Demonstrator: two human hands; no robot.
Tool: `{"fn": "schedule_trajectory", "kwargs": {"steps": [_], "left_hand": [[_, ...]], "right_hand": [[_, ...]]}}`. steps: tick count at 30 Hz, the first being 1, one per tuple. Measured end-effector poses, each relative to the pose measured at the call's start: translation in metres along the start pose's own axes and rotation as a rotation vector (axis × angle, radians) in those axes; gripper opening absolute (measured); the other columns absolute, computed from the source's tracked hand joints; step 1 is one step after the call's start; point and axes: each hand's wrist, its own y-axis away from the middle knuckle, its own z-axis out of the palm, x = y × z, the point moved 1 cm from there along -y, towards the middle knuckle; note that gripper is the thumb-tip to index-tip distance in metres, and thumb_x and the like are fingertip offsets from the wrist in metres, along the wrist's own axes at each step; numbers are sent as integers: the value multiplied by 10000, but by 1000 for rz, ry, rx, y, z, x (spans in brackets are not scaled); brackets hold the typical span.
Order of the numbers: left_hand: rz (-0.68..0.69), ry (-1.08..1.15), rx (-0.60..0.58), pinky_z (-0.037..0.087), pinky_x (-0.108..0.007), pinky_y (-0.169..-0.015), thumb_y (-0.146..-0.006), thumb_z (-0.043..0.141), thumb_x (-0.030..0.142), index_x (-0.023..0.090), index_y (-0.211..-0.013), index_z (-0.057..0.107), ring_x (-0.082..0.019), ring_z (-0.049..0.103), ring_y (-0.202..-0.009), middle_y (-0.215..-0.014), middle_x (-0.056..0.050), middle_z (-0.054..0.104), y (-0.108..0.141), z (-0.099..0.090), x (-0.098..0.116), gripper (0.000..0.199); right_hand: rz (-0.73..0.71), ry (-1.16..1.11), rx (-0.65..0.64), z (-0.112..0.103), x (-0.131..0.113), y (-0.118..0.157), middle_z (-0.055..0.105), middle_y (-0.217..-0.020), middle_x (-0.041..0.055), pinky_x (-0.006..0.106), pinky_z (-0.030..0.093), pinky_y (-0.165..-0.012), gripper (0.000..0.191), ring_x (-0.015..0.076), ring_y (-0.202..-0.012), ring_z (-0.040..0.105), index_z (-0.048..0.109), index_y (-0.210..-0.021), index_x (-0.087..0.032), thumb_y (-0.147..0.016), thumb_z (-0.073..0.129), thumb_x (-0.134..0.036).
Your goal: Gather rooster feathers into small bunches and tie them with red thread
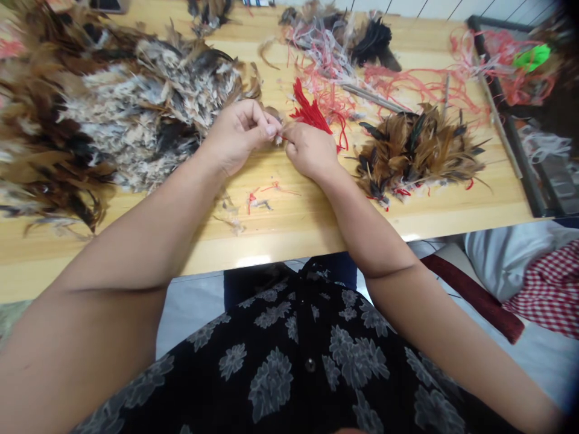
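Note:
Over the middle of the wooden table, my left hand (242,132) pinches a small bunch of brown feathers (272,113), whose pale fluffy ends show below the fingertips. Closed and pressed up against that bunch, my right hand (312,152) hides whatever its fingers grip. Just behind the right hand lies a bundle of red strings (311,108), some trailing to its right. A large heap of brown and whitish feathers (149,102) spreads left of my left hand. To the right sits a pile of brown feather bunches (416,147), with red bits at their lower ends.
Tangled pink and white plastic strings (325,54) run along the back, beside black feathers (373,42). Thin sticks (373,98) lie among them. A dark-framed tray (506,120) with a bright green item (532,57) stands right. Small scraps (253,202) litter the table (289,235) near me.

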Motion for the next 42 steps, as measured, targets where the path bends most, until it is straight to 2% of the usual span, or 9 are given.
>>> {"fn": "schedule_trajectory", "kwargs": {"steps": [6,10,15,17,20,25,33,38,42], "left_hand": [[-56,-57,-15,613,-679,-1081,-913,871,985,394,-1033,593,-395,813,-1307,-1148,1,931,-2,4,-12,664],[-83,-80,44,621,-681,-1100,-887,915,963,389,-995,596,-394,825,-1226,-1091,-19,893,-3,7,-13,666],[-108,-46,135,675,-667,-1038,-716,973,1105,364,-924,570,-344,787,-1000,-933,-20,835,-6,7,-18,869],[-113,-54,111,693,-665,-1056,-755,971,1095,357,-931,587,-350,816,-1028,-912,-23,830,-7,5,-21,850],[-129,-67,28,712,-682,-1110,-853,1023,912,344,-944,624,-381,869,-1120,-929,-46,832,-8,1,-23,699],[-132,-33,-34,723,-755,-1155,-813,1054,537,345,-971,679,-358,821,-1016,-985,-54,837,-4,1,-14,450],[4,-435,103,712,-660,-1169,-903,900,312,327,-885,657,-360,799,-1022,-977,-75,848,2,12,6,245],[-72,-240,25,699,-704,-1093,-1003,923,627,349,-927,681,-381,827,-991,-931,-65,848,3,8,3,376],[-134,-66,-42,699,-747,-1159,-941,977,798,365,-999,689,-412,890,-1187,-968,-39,886,3,3,3,524]], "right_hand": [[9,56,-17,3,-2,-2,842,-1703,288,556,667,-1327,643,447,-1621,813,840,-1670,-98,-1221,388,-182],[30,70,22,6,0,-6,847,-1680,283,546,698,-1277,623,440,-1581,837,839,-1652,-122,-1222,393,-186],[36,17,20,3,1,-4,853,-1700,241,538,675,-1321,604,416,-1596,803,836,-1620,-154,-1212,394,-210],[-1,-35,20,1,3,-4,853,-1715,213,509,637,-1362,607,373,-1601,785,856,-1578,-189,-1225,367,-248],[-86,-153,35,-2,8,-5,886,-1664,194,448,604,-1356,593,312,-1562,784,900,-1466,-234,-1246,362,-353],[-137,-253,24,-6,7,-5,909,-1561,203,477,575,-1345,566,306,-1547,785,891,-1310,-275,-1262,350,-437],[-153,-154,-27,-9,-8,5,813,-1792,159,488,536,-1446,661,326,-1652,702,823,-1590,-270,-1237,293,-447],[-100,-231,37,-10,-4,2,897,-1602,183,478,546,-1372,848,345,-1562,713,816,-1568,-282,-1251,118,-645],[-6,-279,56,-11,4,-1,960,-1404,166,531,558,-1304,842,377,-1575,709,812,-1602,-333,-1222,152,-691]]}}
